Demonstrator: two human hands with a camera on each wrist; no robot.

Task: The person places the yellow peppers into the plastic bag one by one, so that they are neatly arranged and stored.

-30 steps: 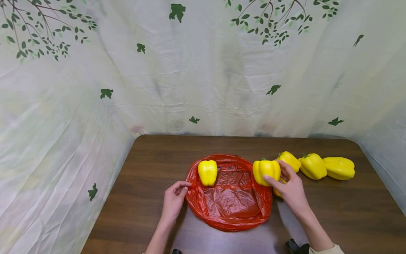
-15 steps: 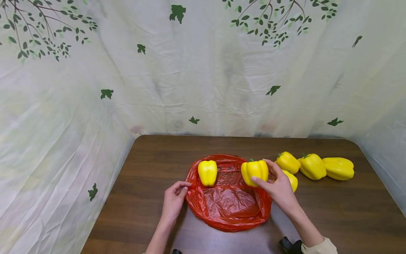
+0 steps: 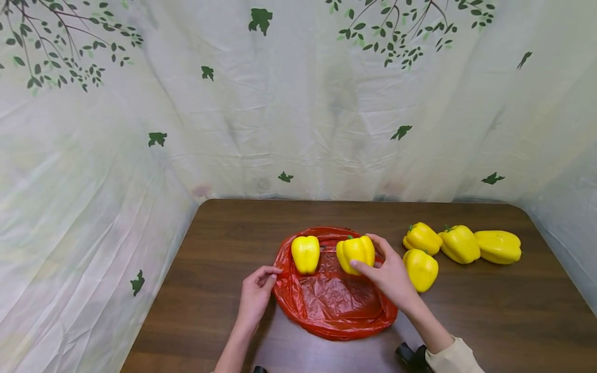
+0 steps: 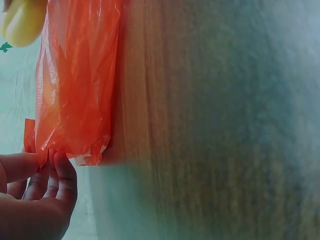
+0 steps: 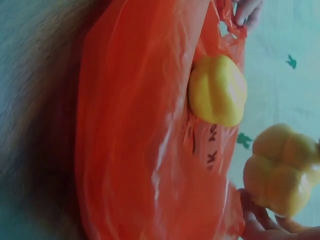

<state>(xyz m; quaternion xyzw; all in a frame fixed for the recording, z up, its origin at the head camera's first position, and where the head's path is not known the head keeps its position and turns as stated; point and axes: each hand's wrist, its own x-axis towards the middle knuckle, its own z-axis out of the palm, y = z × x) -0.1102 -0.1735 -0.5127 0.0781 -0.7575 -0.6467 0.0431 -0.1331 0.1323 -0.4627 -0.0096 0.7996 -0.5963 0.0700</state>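
A red plastic bag [image 3: 345,303] stands with its mouth spread wide on the table, one yellow bell pepper [image 3: 305,255] inside at its left. The left hand [image 3: 255,295] pinches the bag's left rim; in the left wrist view its thumb and fingers [image 4: 66,175] meet on the red film [image 4: 75,85]. Over the right part of the bag's mouth, the right hand [image 3: 392,272] holds a second pepper [image 3: 355,254] between thumb and fingers. The right wrist view shows that held pepper [image 5: 280,170] beside the bag's rim, apart from the pepper in the bag [image 5: 217,90].
Several more yellow peppers lie right of the bag, the nearest one [image 3: 421,270] close behind the right hand's wrist, another [image 3: 498,246] farthest right. The brown table [image 3: 513,311] ends at a pale curtain [image 3: 317,129] with leaf prints.
The right hand has carried its pepper leftward, from the bag's right rim to above the bag's mouth, uncovering the pepper nearest the bag. The left hand has stayed in place on the rim.
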